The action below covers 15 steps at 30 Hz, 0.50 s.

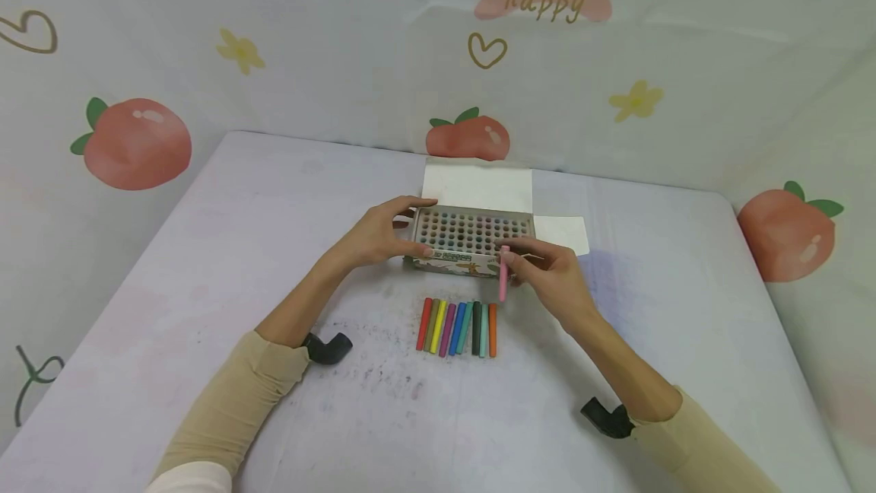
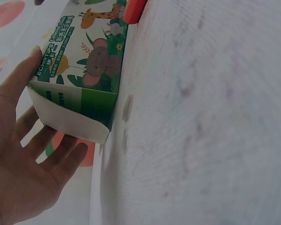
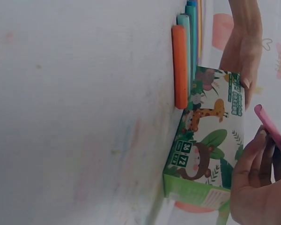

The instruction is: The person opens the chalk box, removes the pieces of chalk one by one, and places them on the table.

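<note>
A printed cardboard chalk box [image 1: 455, 263] stands on the table with its lid raised, showing rows of holes with chalk ends inside. My left hand [image 1: 376, 233] holds the box's left end, thumb at the front edge and index finger at the back. Between thumb and fingers, my right hand [image 1: 550, 280] pinches a pink chalk stick [image 1: 503, 274] near the box's front right corner. Several chalk sticks lie side by side in front, from a red chalk [image 1: 424, 324] to an orange chalk [image 1: 493, 331]. The orange chalk [image 3: 180, 68] also shows in the right wrist view.
The white lid [image 1: 477, 184] leans back behind the box, and a side flap [image 1: 563, 234] sticks out right. Chalk smudges [image 1: 390, 371] mark the pale table [image 1: 411, 447]. A fruit-printed cloth [image 1: 342, 59] hangs behind. Black wrist mounts [image 1: 330, 349] show on the forearms.
</note>
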{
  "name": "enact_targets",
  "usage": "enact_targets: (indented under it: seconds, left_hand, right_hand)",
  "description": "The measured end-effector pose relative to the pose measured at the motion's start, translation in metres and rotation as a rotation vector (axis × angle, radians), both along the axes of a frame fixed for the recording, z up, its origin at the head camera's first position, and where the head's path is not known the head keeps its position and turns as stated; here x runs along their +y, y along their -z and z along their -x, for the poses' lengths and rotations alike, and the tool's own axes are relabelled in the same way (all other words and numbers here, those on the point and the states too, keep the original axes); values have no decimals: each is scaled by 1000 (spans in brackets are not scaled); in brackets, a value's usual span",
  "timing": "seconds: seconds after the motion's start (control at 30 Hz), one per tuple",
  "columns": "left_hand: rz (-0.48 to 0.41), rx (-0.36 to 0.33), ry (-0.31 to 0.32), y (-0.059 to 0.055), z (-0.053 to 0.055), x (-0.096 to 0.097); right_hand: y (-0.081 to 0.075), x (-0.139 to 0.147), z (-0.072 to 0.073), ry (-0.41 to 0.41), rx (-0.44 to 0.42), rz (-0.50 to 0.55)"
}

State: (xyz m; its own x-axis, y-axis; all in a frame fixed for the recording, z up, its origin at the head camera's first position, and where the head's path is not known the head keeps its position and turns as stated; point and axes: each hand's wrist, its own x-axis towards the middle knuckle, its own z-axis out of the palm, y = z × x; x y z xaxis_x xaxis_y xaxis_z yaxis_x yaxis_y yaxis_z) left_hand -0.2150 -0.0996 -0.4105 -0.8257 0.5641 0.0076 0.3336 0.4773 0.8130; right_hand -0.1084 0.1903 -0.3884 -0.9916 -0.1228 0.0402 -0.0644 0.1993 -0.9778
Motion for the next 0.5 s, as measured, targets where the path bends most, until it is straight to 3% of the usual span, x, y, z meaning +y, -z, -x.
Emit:
enact_targets:
  seconds: [0.3,0.5]
  left_hand:
    - [-13,4,12,0,-1,0]
    - [-10,4,9,0,0,0]
  right_hand:
    - [7,10,-10,-10,-81,-47]
    - [13,14,-15,-31,-82,-88]
